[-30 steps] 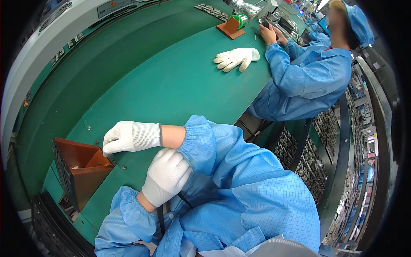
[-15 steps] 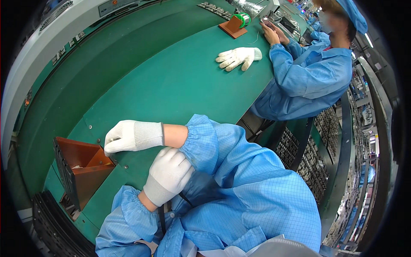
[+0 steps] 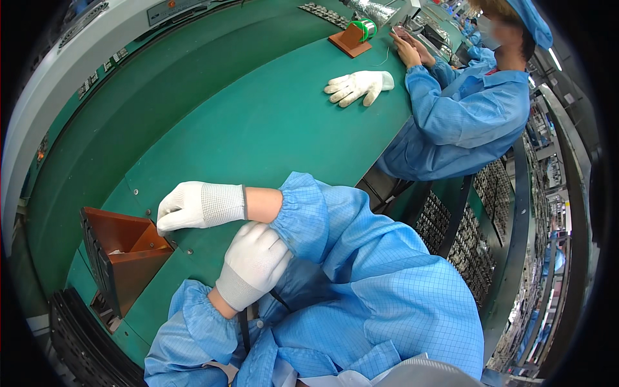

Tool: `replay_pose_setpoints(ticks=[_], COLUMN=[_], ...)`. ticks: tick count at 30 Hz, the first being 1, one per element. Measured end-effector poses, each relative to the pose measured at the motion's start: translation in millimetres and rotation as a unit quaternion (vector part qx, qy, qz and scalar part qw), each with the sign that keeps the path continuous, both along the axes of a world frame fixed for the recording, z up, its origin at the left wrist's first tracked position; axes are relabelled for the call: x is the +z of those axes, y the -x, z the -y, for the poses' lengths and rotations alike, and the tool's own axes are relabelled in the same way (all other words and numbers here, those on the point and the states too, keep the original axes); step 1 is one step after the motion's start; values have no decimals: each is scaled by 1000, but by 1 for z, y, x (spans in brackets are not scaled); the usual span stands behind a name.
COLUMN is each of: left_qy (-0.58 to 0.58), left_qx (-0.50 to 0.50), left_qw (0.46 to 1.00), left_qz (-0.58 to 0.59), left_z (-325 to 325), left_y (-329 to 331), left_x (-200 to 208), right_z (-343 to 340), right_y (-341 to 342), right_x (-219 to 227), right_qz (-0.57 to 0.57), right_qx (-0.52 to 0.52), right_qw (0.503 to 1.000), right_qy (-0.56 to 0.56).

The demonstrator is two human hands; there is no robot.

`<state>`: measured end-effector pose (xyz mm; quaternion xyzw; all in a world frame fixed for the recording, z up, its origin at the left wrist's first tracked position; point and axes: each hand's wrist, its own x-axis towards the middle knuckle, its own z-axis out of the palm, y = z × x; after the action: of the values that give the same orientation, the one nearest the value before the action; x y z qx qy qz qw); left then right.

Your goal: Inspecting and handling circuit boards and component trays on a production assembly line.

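Both my hands wear white knit gloves. My right hand [image 3: 182, 208] rests on the green bench top [image 3: 251, 129], its fingers curled into a loose fist with nothing visible in it. Just left of it stands a brown angled holder [image 3: 138, 258] with a dark front panel, its corner close to my fingers. My left hand [image 3: 255, 263] lies below and right of that, back upward, up against the underside of my right forearm. Its knuckles show, but the fingertips are hidden by the arm and blue sleeve [image 3: 303, 209].
Farther along lies a loose white glove [image 3: 358, 88]. A brown stand [image 3: 351, 40] with a green-rimmed spool [image 3: 366, 29] sits beyond it. At the right, a co-worker in blue [image 3: 458, 116] holds a small device. Black stacked trays [image 3: 90, 342] are at lower left.
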<state>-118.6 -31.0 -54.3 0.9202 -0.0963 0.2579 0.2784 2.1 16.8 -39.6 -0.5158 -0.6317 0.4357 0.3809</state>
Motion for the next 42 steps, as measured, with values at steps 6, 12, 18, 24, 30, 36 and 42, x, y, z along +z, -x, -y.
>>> replay_pose_setpoints(ticks=[6, 12, 18, 24, 30, 36, 42], left_qy=[0, -2, 4, 9, 10, 6, 3], left_qx=[-1, 1, -1, -9, -6, -8, -5], left_qw=[1000, 1000, 1000, 999, 1000, 999, 999], left_qz=[-5, -9, -23, -31, -28, -37, -36], left_z=[0, 0, 0, -1, 0, -1, 0], left_y=[0, 1, 2, 3, 2, 3, 2], left_x=[1, 1, 2, 3, 2, 1, 1], right_z=[0, 1, 1, 0, 0, 1, 1], right_y=[1, 0, 0, 0, 0, 0, -1], right_x=[1, 2, 1, -1, -1, 0, 2], right_qz=[-3, 1, -11, -8, -9, -7, 1], right_qx=[0, -1, 1, 0, -2, 2, 3], right_qw=[1000, 1000, 1000, 1000, 1000, 1000, 1000], right_qy=[4, 5, -7, -11, -12, -3, -1])
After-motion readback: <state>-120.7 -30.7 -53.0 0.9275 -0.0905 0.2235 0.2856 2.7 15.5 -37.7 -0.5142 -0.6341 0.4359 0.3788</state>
